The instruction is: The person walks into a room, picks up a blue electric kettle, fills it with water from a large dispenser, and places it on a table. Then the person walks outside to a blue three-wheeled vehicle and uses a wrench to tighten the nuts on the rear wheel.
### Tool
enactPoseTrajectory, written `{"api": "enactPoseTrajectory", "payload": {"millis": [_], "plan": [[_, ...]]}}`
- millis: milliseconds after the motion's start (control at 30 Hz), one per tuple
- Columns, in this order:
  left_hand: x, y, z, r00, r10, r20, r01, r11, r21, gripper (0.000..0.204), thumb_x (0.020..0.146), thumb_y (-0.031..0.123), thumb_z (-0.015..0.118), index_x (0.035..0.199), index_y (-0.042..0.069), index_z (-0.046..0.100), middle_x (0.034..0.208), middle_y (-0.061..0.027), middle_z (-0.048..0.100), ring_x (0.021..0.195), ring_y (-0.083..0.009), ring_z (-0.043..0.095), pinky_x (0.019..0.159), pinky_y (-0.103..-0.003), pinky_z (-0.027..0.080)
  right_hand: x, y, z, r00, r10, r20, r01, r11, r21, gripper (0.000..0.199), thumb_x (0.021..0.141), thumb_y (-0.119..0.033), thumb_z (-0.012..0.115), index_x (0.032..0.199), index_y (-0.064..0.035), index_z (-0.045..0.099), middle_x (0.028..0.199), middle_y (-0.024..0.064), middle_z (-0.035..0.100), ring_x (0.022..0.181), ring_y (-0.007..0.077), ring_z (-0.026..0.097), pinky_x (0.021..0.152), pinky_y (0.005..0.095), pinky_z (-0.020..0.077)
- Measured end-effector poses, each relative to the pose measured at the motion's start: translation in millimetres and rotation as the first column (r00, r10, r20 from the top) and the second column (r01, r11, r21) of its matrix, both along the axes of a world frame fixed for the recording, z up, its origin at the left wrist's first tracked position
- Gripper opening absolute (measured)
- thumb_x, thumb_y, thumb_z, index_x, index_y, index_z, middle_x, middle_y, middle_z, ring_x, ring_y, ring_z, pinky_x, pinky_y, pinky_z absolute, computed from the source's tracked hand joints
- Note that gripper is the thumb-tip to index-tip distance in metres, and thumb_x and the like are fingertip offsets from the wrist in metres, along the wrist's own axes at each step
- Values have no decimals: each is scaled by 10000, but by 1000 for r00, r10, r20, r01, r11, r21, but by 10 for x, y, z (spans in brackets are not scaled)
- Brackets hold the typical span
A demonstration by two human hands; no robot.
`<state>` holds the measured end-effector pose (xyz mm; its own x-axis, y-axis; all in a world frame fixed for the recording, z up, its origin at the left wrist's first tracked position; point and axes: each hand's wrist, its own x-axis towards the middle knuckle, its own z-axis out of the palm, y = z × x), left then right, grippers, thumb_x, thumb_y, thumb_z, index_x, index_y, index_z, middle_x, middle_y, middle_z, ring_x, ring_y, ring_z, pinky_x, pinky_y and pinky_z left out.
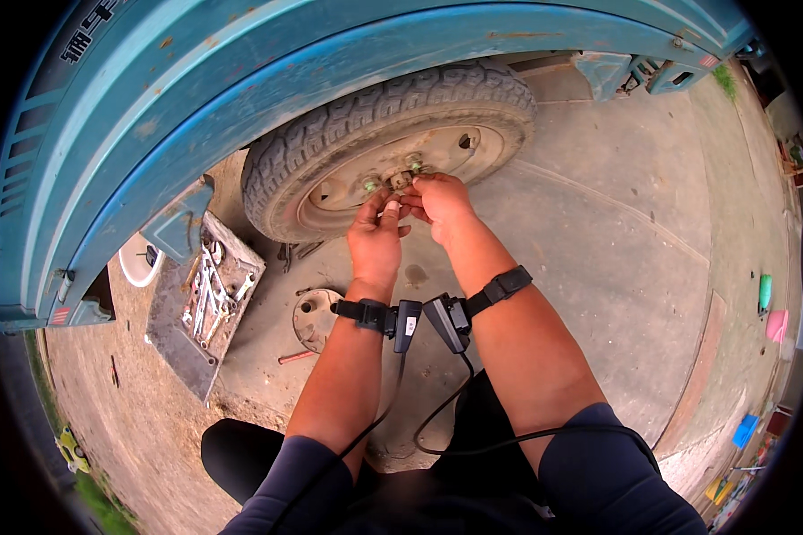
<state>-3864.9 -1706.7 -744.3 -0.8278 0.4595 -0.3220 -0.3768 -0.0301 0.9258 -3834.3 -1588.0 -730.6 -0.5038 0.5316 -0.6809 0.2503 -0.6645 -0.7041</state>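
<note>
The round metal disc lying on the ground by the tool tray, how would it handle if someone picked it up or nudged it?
The metal disc looks rigid, so it would probably not flex. It lies flat on the concrete ground, so a push would likely slide it rather than roll it. It seems rusty and solid, probably heavy for its size. Both hands are at the wheel hub.

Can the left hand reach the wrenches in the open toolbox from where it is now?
Probably yes: the left hand is at the wheel hub, and the toolbox lies open on that side, nothing between.

Daylight fell on a grey concrete yard (pixel 616 267); bare dirt (pixel 143 428) lay at 7 o'clock, grass (pixel 98 504) beyond.
</note>
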Motion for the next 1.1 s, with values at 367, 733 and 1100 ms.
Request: {"api": "enactPoseTrajectory", "payload": {"millis": [367,733,1100], "plan": [[-27,-580,-155,909,-336,-246,250,912,-324,314,943,121,602,1231,-4,600,1089,-155,703,976,-249,691,814,-348,551,-17,31,-53,998,42,47,-46,996,75,133,985,-145,518,1063,-54,575,956,52,671,840,185,698,625,296,512],[-1185,-2714,242,394,-839,374,825,143,-547,194,899,144,588,1039,30,659,890,-101,701,791,-188,723,685,-313,556,-5,-6,-100,999,0,34,-3,996,88,166,980,-165,544,1086,-40,571,987,87,638,863,241,679,621,341,524],[-1885,-3169,-624,841,-518,-155,156,507,-848,374,940,263,522,1224,47,636,1056,-229,700,964,-387,674,857,-419,518,-20,-76,-80,995,-40,89,18,972,235,178,955,-91,568,1130,-58,572,1015,72,665,899,213,681,730,309,567]]}}
